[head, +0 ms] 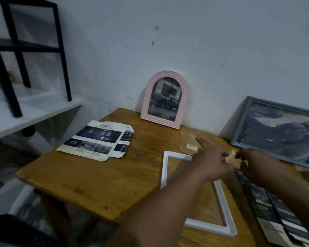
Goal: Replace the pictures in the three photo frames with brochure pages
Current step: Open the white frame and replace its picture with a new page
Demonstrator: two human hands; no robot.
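A white rectangular frame lies flat on the wooden table, and the wood shows through its opening. My left hand and my right hand meet over the frame's far right corner. Their fingertips are close together around a small pale blurred patch, and I cannot tell whether either hand holds it. A brown backing board lies just behind the hands. A pink arched frame leans on the wall with a car picture in it. A grey frame leans at the right. Brochure pages lie on the table's left.
A dark folded brochure lies at the table's right front, under my right forearm. A white shelf with a black metal rack stands at the left, higher than the table. The table's left edge drops to a cluttered floor.
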